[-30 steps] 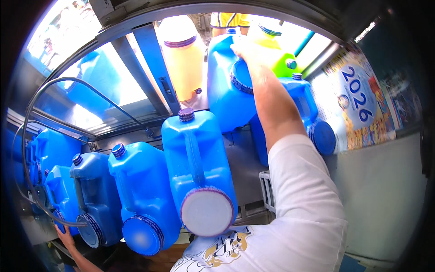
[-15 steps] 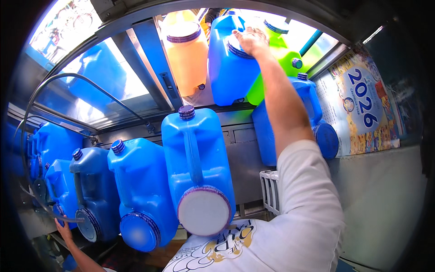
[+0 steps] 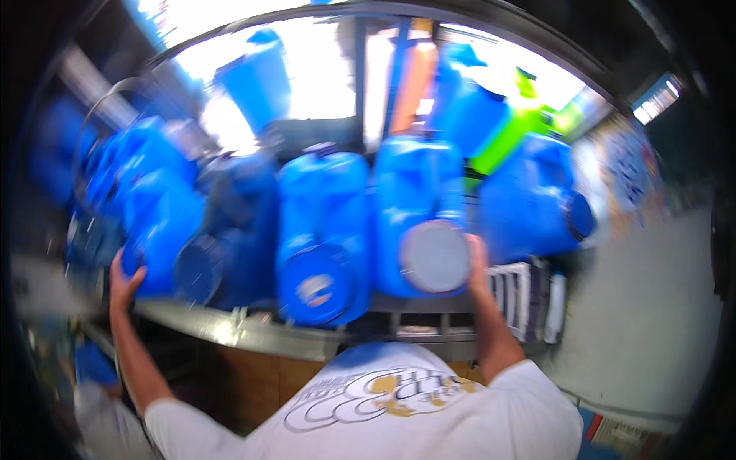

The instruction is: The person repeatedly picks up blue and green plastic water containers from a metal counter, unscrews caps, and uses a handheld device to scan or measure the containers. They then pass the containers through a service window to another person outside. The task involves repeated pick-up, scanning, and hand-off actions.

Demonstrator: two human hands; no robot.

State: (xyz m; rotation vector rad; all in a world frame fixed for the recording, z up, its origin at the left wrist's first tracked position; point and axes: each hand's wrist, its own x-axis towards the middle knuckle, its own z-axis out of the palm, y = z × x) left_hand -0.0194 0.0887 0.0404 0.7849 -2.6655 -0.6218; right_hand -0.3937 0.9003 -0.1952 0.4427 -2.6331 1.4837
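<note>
A row of blue plastic water jugs stands on the metal counter, blurred by motion. My left hand (image 3: 123, 284) is at the lower edge of the leftmost front jug (image 3: 161, 222), thumb and fingers apart. At the row's other end my right hand (image 3: 478, 268) lies along the side of a blue jug with a white round cap (image 3: 436, 257), its fingers stretched and partly hidden. Between them stand a darker blue jug (image 3: 245, 222) and a jug with a blue round cap (image 3: 326, 207). Whether either hand bears weight is not visible.
Behind the row, at the window, stand a blue jug (image 3: 468, 115), a green one (image 3: 498, 142) and an orange one (image 3: 414, 80). Another blue jug (image 3: 521, 199) leans at the right, above a white slatted rack (image 3: 512, 295). The metal counter edge (image 3: 230, 326) runs along the front.
My right hand has come down from the blue jug at the window to the white-capped jug. The view has shifted, and my left hand remains by the leftmost front jug.
</note>
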